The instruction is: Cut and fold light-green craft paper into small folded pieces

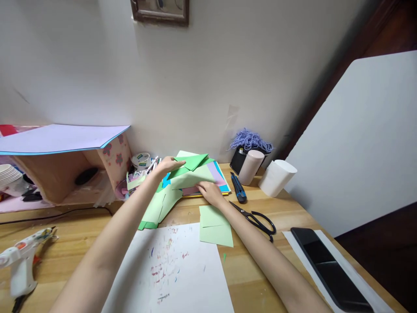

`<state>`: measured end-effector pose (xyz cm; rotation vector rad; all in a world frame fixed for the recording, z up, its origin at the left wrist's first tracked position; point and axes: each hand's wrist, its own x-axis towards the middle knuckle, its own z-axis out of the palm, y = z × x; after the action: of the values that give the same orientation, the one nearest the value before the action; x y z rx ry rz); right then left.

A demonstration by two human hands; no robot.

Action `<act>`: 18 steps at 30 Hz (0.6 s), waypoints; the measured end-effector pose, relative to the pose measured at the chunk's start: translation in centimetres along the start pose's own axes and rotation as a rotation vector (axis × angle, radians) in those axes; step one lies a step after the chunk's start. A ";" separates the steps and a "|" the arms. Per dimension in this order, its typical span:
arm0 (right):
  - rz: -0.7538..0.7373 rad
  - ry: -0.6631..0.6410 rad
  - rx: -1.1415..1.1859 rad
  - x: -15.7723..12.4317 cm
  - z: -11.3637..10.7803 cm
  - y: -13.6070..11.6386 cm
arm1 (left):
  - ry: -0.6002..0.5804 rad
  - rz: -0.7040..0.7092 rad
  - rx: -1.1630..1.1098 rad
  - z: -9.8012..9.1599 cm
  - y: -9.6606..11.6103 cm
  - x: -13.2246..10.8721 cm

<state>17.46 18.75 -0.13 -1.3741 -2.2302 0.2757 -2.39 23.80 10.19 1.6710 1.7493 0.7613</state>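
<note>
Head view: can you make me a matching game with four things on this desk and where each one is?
Things: 1 glue gun; 2 scissors; 3 phone; 4 green paper.
Places: a in the left hand; b far left; c far right; d beside the cutter.
Pairs: 1-b; 2-d; 3-c; 4-a.

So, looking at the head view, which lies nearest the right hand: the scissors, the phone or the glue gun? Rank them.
1. Scissors, just right of the right hand.
2. Phone, farther right, toward the table's near edge.
3. Glue gun, far left.
</note>
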 end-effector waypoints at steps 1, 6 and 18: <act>-0.001 -0.015 0.024 -0.9 -0.6 0.3 | 0.031 -0.017 0.024 1.5 -0.4 0.0; 0.066 -0.235 0.236 -5.4 -3.6 3.2 | 0.260 -0.019 0.160 6.0 -1.9 -2.1; 0.017 -0.217 0.237 -6.9 -4.4 0.4 | 0.085 0.623 0.223 9.6 -4.9 -14.5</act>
<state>22.59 12.50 1.31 -1.2875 -2.2698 0.7013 2.09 9.10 0.61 2.4156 1.4017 0.9363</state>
